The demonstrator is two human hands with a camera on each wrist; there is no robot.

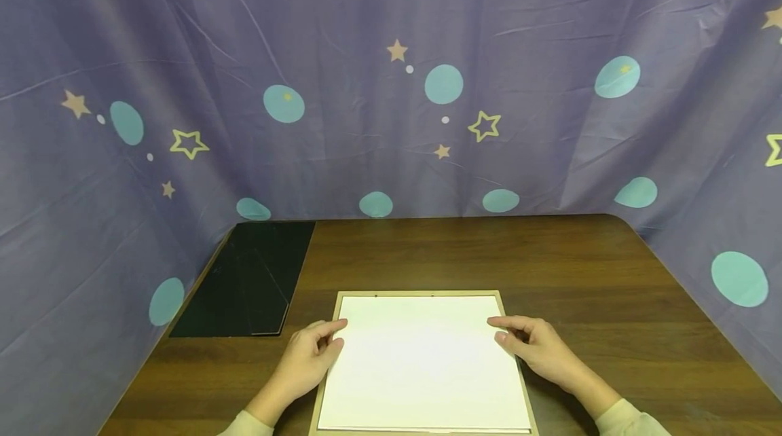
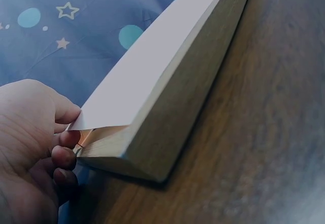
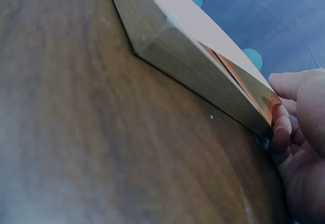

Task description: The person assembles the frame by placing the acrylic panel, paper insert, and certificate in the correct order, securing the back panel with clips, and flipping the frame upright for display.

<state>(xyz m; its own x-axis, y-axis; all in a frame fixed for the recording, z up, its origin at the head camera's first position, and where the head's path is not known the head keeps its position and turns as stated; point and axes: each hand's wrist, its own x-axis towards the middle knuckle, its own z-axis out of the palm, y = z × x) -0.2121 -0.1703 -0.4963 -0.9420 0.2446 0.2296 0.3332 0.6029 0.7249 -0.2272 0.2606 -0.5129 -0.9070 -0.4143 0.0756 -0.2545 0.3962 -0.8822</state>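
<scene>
Table: a dark brown wooden table (image 1: 464,252), its grain running mostly from side to side; the far right corner is rounded.
Room: a greyish purple curtain (image 1: 342,8) hangs behind the table and at both its sides, with some folds and creases; on it are printed blue-green spots (image 1: 444,84), white dots (image 1: 445,120) and stars (image 1: 397,51), some filled, some only in yellow outline.
Far left corner: a black sheet (image 1: 263,263) lies flat on the wood, close to the curtain, with thin lines and a smaller edge visible on it.
White sheet: the white sheet (image 1: 421,368) is at the near middle of the table, over a shallow wooden frame (image 1: 421,293), whose pale rim shows around it. Its sides stand a little above the rim, and the gap becomes wider towards the hands.
Left grip: the left hand (image 1: 308,358) pinches the left edge, thumb above and fingers below.
Right grip: the right hand (image 1: 542,354) pinches the right edge in the same manner; under it I see an orange and yellow surface (image 3: 259,92), but I cannot tell of what.
Arms: both sleeves (image 1: 629,420) are pale.
</scene>
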